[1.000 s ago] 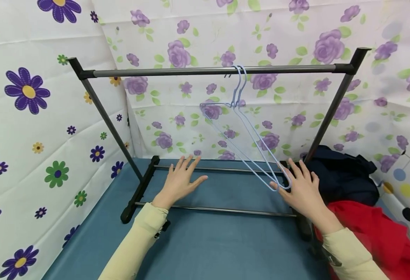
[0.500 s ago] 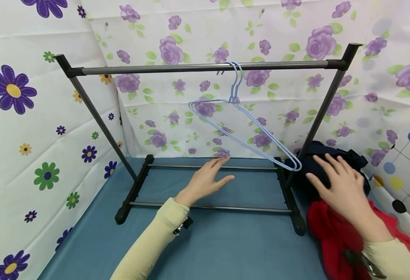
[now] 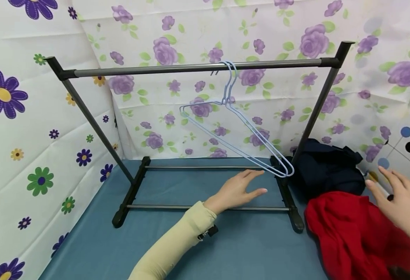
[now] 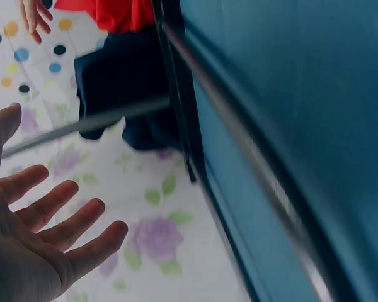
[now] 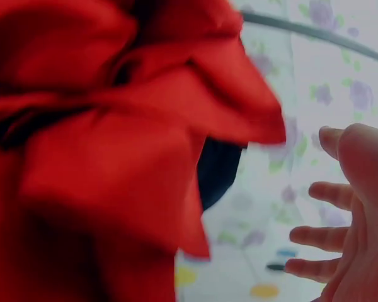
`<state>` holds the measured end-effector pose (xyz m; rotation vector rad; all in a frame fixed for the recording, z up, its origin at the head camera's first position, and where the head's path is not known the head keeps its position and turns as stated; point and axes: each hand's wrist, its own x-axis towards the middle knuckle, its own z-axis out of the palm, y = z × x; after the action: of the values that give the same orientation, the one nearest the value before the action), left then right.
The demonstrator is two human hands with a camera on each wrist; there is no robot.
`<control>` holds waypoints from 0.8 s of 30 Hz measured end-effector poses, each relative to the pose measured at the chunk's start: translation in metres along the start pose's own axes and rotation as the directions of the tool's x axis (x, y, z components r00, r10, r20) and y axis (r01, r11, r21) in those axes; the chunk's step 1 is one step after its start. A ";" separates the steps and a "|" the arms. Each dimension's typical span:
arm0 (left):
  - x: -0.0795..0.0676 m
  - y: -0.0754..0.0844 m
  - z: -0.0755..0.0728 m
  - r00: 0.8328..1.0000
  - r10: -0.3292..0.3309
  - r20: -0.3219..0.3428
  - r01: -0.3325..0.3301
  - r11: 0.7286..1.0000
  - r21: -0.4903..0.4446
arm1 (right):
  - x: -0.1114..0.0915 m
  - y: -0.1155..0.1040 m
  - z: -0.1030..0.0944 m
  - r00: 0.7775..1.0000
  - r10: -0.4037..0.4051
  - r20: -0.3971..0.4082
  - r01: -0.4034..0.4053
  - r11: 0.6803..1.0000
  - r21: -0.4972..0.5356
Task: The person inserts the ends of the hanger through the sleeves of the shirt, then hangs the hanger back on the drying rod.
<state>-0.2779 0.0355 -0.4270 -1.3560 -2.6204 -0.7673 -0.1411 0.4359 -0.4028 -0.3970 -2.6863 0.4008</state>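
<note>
Two light blue wire hangers (image 3: pixel 238 144) hang from the top bar of a dark metal clothes rack (image 3: pixel 149 70). My left hand (image 3: pixel 235 191) is in front of the rack, below the hangers, with its fingers stretched out and nothing in it. At the right edge of the head view, my right hand (image 3: pixel 402 208) is raised over a crumpled red cloth garment (image 3: pixel 352 229), its fingers spread and holding nothing. The right wrist view shows the red fabric's folds (image 5: pixel 113 170) close by, apart from the open fingers (image 5: pixel 321 239). Behind the red garment lies a dark navy cloth item (image 3: pixel 325 167).
The rack's two lower rails (image 3: pixel 208 208) and black feet (image 3: pixel 297 223) stand on a blue-covered surface (image 3: pixel 254 249). Flowered sheets (image 3: pixel 191 35) form the back and left walls. A dotted sheet (image 3: pixel 409 140) is at the right.
My right hand has left the hangers' lower corner and moved right, over the red garment. The left hand has moved right too. The hangers have swung slightly, and the head view has shifted right.
</note>
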 end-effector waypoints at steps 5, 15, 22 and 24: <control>0.008 0.015 0.021 0.999 0.012 0.034 -0.011 0.999 -0.038 | -0.007 0.033 0.008 0.998 0.063 0.008 -0.064 0.995 0.073; 0.024 0.041 0.058 0.998 0.012 0.063 0.000 0.984 -0.179 | -0.018 0.083 0.028 0.990 0.084 0.112 -0.104 0.977 0.185; 0.033 0.060 0.083 0.996 0.013 0.085 0.010 0.964 -0.267 | -0.032 0.094 0.040 0.965 0.145 0.219 -0.203 0.941 0.272; 0.035 0.066 0.089 0.994 -0.006 0.109 0.038 0.954 -0.299 | -0.036 0.096 0.043 0.956 0.154 0.250 -0.225 0.930 0.290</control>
<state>-0.2346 0.1349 -0.4677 -1.4791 -2.6873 -1.1691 -0.1065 0.5033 -0.4843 -0.5457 -2.7354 0.9732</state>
